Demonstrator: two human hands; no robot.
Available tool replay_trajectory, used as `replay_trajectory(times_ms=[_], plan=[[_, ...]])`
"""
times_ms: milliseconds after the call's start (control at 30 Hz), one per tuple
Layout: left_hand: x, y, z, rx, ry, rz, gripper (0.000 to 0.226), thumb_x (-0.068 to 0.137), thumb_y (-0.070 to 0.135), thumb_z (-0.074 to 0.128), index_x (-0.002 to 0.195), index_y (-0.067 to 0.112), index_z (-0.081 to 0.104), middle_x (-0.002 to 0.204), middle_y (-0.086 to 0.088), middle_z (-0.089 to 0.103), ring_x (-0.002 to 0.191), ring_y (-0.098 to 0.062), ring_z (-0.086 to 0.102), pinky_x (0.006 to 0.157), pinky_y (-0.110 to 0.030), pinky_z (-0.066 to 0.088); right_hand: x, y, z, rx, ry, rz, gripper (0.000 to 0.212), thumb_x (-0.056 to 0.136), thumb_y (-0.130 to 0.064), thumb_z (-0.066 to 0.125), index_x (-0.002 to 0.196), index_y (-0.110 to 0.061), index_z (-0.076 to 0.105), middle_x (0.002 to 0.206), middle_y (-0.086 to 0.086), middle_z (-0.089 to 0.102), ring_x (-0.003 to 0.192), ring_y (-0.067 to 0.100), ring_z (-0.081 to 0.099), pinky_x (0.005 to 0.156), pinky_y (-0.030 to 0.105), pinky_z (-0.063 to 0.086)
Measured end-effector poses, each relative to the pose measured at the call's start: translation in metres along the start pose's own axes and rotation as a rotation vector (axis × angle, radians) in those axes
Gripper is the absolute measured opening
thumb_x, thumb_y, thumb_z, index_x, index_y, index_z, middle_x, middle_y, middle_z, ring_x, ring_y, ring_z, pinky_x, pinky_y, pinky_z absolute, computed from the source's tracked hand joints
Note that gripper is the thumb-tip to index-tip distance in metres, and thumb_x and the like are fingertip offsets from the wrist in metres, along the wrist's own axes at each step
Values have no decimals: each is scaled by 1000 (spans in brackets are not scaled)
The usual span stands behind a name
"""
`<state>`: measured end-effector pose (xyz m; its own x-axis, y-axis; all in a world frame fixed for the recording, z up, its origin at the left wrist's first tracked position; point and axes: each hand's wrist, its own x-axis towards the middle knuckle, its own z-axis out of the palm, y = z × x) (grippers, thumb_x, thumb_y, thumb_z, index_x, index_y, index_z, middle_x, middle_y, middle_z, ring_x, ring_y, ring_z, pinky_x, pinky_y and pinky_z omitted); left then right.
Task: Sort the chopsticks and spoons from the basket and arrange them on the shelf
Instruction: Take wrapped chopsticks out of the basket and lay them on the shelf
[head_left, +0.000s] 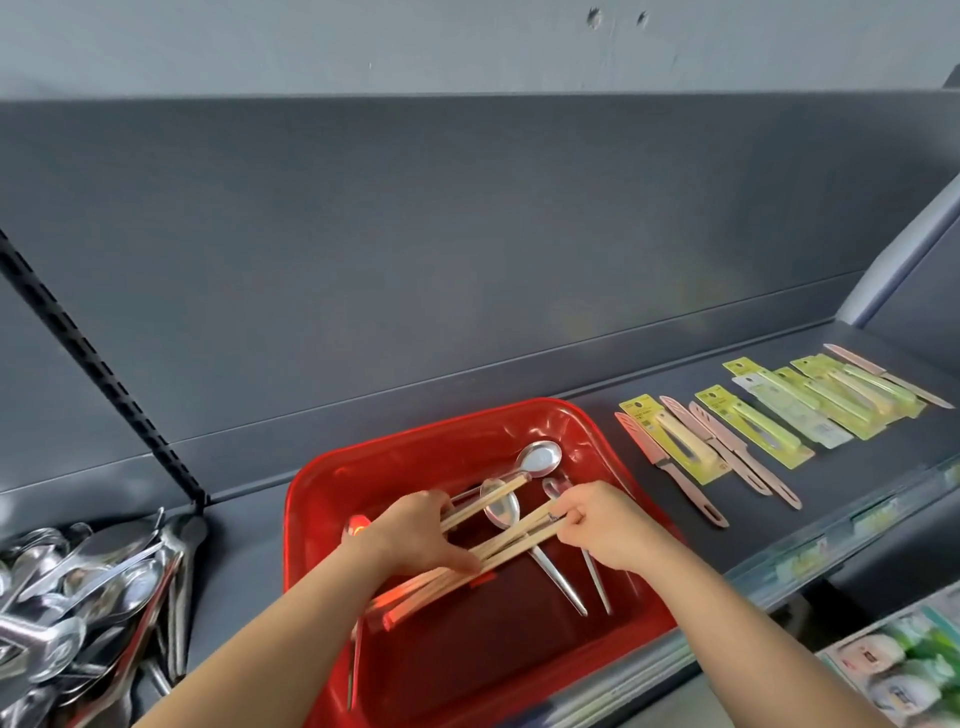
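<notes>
A red plastic basket (415, 457) stands on the dark grey shelf (519, 395). Inside it lie pale wooden chopsticks (511, 545) and up to three steel spoons, one with its bowl (540, 460) toward the back. My left hand (415, 535) grips a bundle of chopsticks over the basket. My right hand (597, 522) pinches the far ends of the same chopsticks. Two more spoon handles (563, 582) point toward me beneath the bundle.
A heap of steel spoons (78, 597) lies at the left end of the shelf. Packaged knives and peelers (769, 421) lie in a row on the right. A perforated upright (93, 364) divides the back panel. Packaged goods (904, 670) sit below right.
</notes>
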<state>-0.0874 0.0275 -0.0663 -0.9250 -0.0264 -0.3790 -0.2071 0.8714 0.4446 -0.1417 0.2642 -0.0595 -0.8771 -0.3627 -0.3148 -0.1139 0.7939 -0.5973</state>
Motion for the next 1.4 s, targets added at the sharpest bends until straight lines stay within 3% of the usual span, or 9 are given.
replay_trajectory(times_ms=[100, 233, 400, 500, 700, 867, 1133, 1300, 1400], plan=[[2, 3, 3, 15, 44, 9, 28, 68, 36, 80, 80, 17, 64, 70, 6, 57, 64, -12, 52, 52, -22, 36, 2, 0, 0, -14, 21, -2, 31, 93, -11, 54, 122, -15, 64, 101, -2, 64, 81, 9, 63, 65, 15, 47], [0, -3, -3, -64, 57, 11, 16, 74, 30, 69, 70, 15, 64, 59, 3, 48, 54, -12, 41, 47, -24, 32, 1, 2, -1, -3, 34, -2, 34, 93, -10, 55, 127, -11, 60, 115, 2, 64, 93, 11, 61, 78, 19, 47], [-15, -2, -22, -522, -152, -34, 13, 64, 28, 57, 65, 15, 55, 57, 0, 49, 45, -12, 43, 44, -21, 36, 3, -1, 1, -56, 76, -60, 29, 91, -12, 59, 120, -16, 65, 107, -2, 66, 94, 10, 61, 79, 17, 45], [-21, -7, -30, -716, -265, -15, 24, 85, 29, 61, 68, 18, 48, 53, 4, 44, 40, -9, 37, 39, -18, 31, 9, -9, 4, -140, 34, -158, 34, 88, -16, 67, 121, -23, 65, 101, -9, 55, 90, 7, 56, 79, 17, 43], [-28, -20, -50, -1137, -75, -2, 22, 94, 27, 55, 82, 8, 53, 54, 3, 41, 35, -6, 30, 32, -14, 26, 21, -32, 25, -370, -139, -261, 38, 77, -22, 73, 113, -32, 69, 118, -3, 45, 112, 19, 44, 98, 33, 42], [-38, -33, -53, -1270, 120, -31, 24, 95, 27, 56, 80, 8, 54, 54, 2, 42, 36, -6, 30, 32, -15, 26, 21, -43, 21, -500, -114, -321, 9, 87, -28, 65, 92, -25, 72, 97, 1, 63, 91, 22, 59, 79, 36, 47], [-51, -32, -60, -1159, 347, 27, 29, 93, 33, 60, 87, 5, 59, 59, 0, 46, 41, -10, 36, 35, -20, 33, 18, -55, -17, -132, -94, -302, 11, 86, -30, 66, 90, -23, 73, 76, 2, 65, 63, 13, 50, 59, 33, 40], [-59, -25, -59, -1170, 460, 66, 28, 90, 34, 63, 82, 8, 58, 58, -2, 46, 41, -12, 35, 36, -20, 32, 12, -61, -40, -89, -56, -332, 29, 91, -24, 59, 64, -12, 59, 57, -4, 41, 51, 9, 35, 50, 24, 27], [-66, -26, -64, -1172, 502, 86, 28, 89, 35, 64, 81, 10, 57, 59, -2, 48, 41, -12, 36, 36, -21, 33, 7, -64, -55, -94, 40, -354, 36, 93, -29, 59, 63, -9, 56, 48, -9, 37, 43, 6, 32, 44, 20, 27]])
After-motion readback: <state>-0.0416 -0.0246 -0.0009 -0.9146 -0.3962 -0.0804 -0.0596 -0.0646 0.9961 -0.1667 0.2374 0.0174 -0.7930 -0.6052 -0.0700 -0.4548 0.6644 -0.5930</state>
